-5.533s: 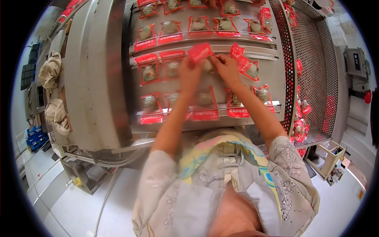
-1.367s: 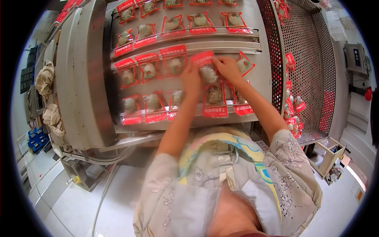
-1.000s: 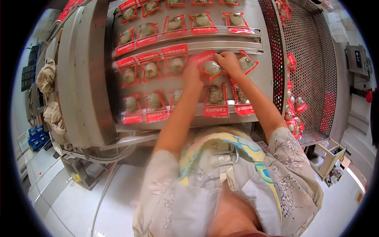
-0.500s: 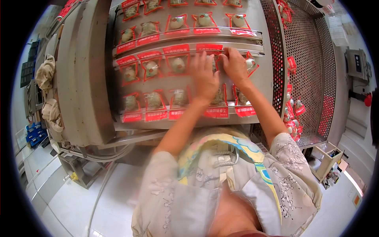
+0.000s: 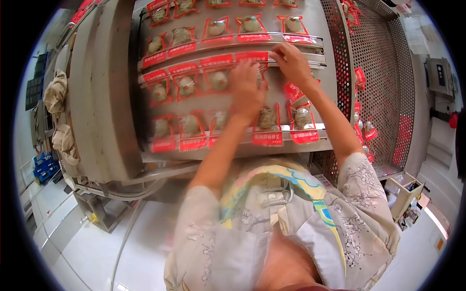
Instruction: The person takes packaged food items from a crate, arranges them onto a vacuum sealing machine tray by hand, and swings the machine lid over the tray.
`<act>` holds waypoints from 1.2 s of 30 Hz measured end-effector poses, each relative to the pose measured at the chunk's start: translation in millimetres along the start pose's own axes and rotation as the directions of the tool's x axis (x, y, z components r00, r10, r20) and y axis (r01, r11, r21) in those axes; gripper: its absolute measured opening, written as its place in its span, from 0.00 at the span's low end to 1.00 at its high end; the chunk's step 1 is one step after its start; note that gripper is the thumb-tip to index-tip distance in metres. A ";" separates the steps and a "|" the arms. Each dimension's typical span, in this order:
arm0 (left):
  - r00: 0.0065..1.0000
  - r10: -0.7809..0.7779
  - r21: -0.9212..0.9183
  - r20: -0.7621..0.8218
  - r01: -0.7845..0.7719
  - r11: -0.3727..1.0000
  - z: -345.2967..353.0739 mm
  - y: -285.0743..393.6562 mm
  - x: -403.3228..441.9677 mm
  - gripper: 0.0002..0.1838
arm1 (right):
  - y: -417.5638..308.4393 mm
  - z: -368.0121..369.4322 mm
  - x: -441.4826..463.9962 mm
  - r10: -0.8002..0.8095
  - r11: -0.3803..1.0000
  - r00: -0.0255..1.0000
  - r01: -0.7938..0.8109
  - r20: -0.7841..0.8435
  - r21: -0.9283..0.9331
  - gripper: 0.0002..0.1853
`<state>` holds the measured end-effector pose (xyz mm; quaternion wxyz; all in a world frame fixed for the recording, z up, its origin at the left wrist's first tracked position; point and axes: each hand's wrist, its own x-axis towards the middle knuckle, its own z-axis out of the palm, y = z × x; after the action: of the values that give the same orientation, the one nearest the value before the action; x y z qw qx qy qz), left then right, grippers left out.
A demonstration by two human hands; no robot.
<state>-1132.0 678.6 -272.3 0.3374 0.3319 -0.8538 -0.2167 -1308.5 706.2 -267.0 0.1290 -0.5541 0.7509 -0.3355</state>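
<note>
Clear packets with red edges, each around a pale round item, lie in rows on the metal plate [image 5: 194, 110]. My left hand [image 5: 247, 87], smeared by motion, is over the packet [image 5: 251, 56] at the right of the middle row's even run. That packet's red end lies along the metal bar [image 5: 286, 59]. At the bar, just right of this red end, is my right hand [image 5: 290, 60], fingers bent together; whether they pinch anything is hidden. Another packet [image 5: 293, 92] lies askew under my right wrist. Below it, a packet [image 5: 302, 116] lies in the front row.
A perforated metal tray [image 5: 383, 92] stands to the right, with loose packets [image 5: 369, 130] along its left side. A broad metal housing [image 5: 104, 97] borders the plate on the left, with bundled cloths [image 5: 56, 91] beside it. A wooden stand [image 5: 404, 196] is at the lower right.
The packet between my hands went from being held raised to lying in the middle row with its red end at the bar. My right hand has moved slightly up and right, off it.
</note>
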 end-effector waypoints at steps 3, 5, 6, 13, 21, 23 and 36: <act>0.990 0.077 0.084 -0.118 -0.068 0.994 8.2 -20.0 28.6 0.24 | 28.8 -32.1 -37.3 -0.174 0.976 0.958 0.199 0.227 -0.090 0.07; 0.992 0.128 0.137 0.014 -0.129 0.982 10.4 -31.0 50.0 0.20 | 39.0 -44.2 -50.9 -0.235 0.950 0.917 0.286 0.322 -0.122 0.07; 0.985 0.151 0.162 0.083 -0.163 0.973 11.9 -36.5 60.1 0.18 | 40.6 -49.0 -54.5 -0.228 0.950 0.917 0.283 0.328 -0.131 0.07; 0.977 -0.016 0.112 0.213 -0.008 0.994 32.3 -51.3 68.5 0.11 | 58.2 -59.4 -58.9 -0.156 0.982 0.976 0.170 0.153 -0.086 0.09; 0.998 0.036 -0.230 -0.050 -0.046 0.972 33.3 29.9 24.2 0.17 | 41.9 -41.0 -63.6 0.429 0.623 0.903 -0.320 0.030 0.713 0.10; 0.984 -0.157 -0.426 0.087 0.179 0.887 50.8 37.2 8.6 0.16 | 38.9 -33.8 -63.6 0.450 0.548 0.893 -0.276 0.000 0.789 0.10; 0.683 -0.558 -0.505 0.471 0.727 0.464 120.1 -17.8 -29.8 0.13 | 59.7 -36.1 -67.2 0.612 0.782 0.780 -0.622 0.133 0.049 0.17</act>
<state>-1194.6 705.2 -377.3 0.2178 0.4605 -0.5617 -0.6519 -1349.7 790.5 -290.8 0.2973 -0.2891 0.8667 -0.2772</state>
